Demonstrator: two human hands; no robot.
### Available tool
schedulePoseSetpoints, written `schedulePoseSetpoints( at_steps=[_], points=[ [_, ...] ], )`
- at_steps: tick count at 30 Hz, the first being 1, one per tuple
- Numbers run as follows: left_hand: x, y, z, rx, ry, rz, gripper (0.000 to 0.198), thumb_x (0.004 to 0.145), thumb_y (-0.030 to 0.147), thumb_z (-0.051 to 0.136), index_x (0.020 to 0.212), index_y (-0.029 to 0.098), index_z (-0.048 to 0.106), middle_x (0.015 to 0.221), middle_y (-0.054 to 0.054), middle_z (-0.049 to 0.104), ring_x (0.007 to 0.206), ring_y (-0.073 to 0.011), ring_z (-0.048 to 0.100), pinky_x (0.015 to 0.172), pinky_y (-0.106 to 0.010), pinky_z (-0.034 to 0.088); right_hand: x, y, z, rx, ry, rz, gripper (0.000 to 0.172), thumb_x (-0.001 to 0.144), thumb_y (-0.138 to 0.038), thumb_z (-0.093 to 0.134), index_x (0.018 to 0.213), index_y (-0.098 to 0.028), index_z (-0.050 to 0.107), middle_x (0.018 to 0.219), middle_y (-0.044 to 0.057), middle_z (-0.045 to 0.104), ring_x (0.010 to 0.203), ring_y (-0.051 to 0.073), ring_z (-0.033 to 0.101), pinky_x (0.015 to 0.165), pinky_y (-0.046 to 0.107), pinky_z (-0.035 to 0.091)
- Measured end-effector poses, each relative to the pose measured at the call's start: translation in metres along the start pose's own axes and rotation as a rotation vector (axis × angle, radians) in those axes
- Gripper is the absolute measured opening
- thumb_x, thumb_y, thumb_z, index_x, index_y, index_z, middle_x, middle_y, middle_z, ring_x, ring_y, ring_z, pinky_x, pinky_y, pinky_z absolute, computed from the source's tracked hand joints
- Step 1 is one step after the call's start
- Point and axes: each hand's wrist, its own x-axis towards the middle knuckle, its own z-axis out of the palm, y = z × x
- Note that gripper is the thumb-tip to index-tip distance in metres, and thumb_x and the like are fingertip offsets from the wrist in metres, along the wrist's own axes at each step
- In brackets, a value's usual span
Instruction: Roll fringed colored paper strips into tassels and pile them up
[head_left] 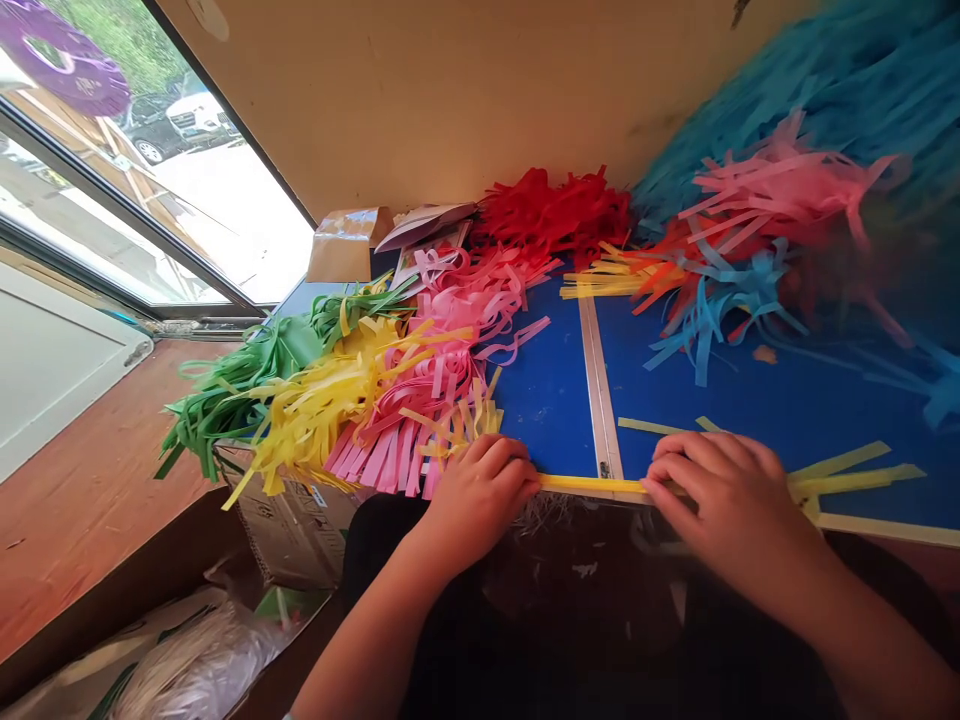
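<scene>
A yellow tissue-paper tassel, twisted into a narrow band [589, 484] in its middle, stretches between my hands along the front edge of the blue table [551, 400]. My left hand [484, 485] is closed on its left end, where short fringe strips [469, 422] fan out behind the fingers. Gripping the other end, my right hand [716, 490] has thumb and fingers pinched together. Loose yellow strips [855, 475] spread out past that hand on the right. Parts of the tassel are hidden under both hands.
Left of my hands lie pink [465, 310], yellow [330, 395] and green tassels [240, 385]. A red pile [555, 212] is against the wall. Pink [787, 195] and blue fringes [724, 300] lie at right, before a large teal heap [810, 80]. Cardboard boxes [289, 520] stand below left.
</scene>
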Motion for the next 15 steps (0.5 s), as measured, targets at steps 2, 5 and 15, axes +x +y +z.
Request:
schedulePoseSetpoints(
  at_steps=[2, 5, 15],
  points=[
    [-0.001, -0.002, -0.001, -0.013, 0.001, -0.001, 0.016, 0.092, 0.025, 0.043, 0.087, 0.016, 0.056, 0.096, -0.005, 0.060, 0.093, -0.0191, 0.051, 0.082, -0.034, 0.046, -0.003, 0.008, -0.002, -0.032, -0.013, -0.005, 0.027, 0.087, -0.025, 0.038, 0.066, -0.022, 0.054, 0.078, 0.001, 0.059, 0.077, 0.018, 0.051, 0.078, 0.037, 0.032],
    [-0.003, -0.002, -0.003, -0.025, -0.008, -0.011, 0.015, 0.092, 0.024, 0.043, 0.088, 0.017, 0.056, 0.097, -0.005, 0.059, 0.094, -0.0192, 0.051, 0.082, -0.034, 0.045, -0.007, 0.015, -0.004, -0.058, -0.012, -0.011, 0.027, 0.088, -0.026, 0.036, 0.069, -0.022, 0.054, 0.079, 0.002, 0.059, 0.077, 0.018, 0.051, 0.076, 0.036, 0.032],
    [0.008, 0.009, -0.010, -0.048, -0.116, -0.164, 0.016, 0.090, 0.022, 0.042, 0.082, 0.017, 0.055, 0.096, -0.005, 0.056, 0.090, -0.0205, 0.049, 0.080, -0.038, 0.043, -0.004, 0.001, -0.006, -0.023, 0.026, 0.065, 0.020, 0.082, -0.027, 0.045, 0.064, -0.022, 0.053, 0.077, 0.001, 0.060, 0.079, 0.020, 0.052, 0.086, 0.040, 0.029]
  ],
)
